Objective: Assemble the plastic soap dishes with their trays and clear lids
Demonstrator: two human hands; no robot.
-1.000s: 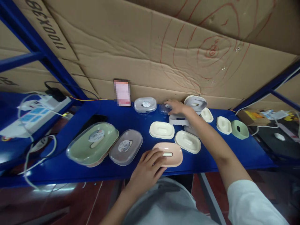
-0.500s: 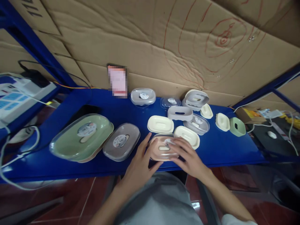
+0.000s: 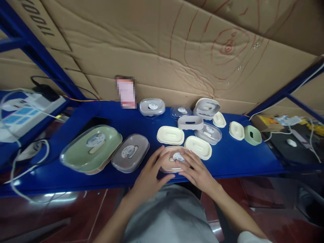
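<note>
A pink soap box (image 3: 167, 164) with a clear lid and a round white sticker is at the blue table's front edge. My left hand (image 3: 149, 172) curves around its left end, thumb along the near side. On its right end is my right hand (image 3: 198, 168), with fingers bent over the lid and sticker. Both hands are closed on this box. Just behind it lie two cream inner trays, one tray (image 3: 170, 135) to the left and the other tray (image 3: 198, 147) to the right. A grey soap box base (image 3: 190, 123) stands on its side beyond them.
A large green lidded box (image 3: 83, 153) and a grey lidded box (image 3: 130, 153) lie left of my hands. Grey boxes (image 3: 152, 106) line the back. At right are a cream tray (image 3: 237, 130) and a green base (image 3: 253, 135). A phone (image 3: 126, 91) leans on the cardboard.
My view has shifted slightly. The sticker on the pink box's clear lid sits lower and shows more fully, and both hands remain around the box.
</note>
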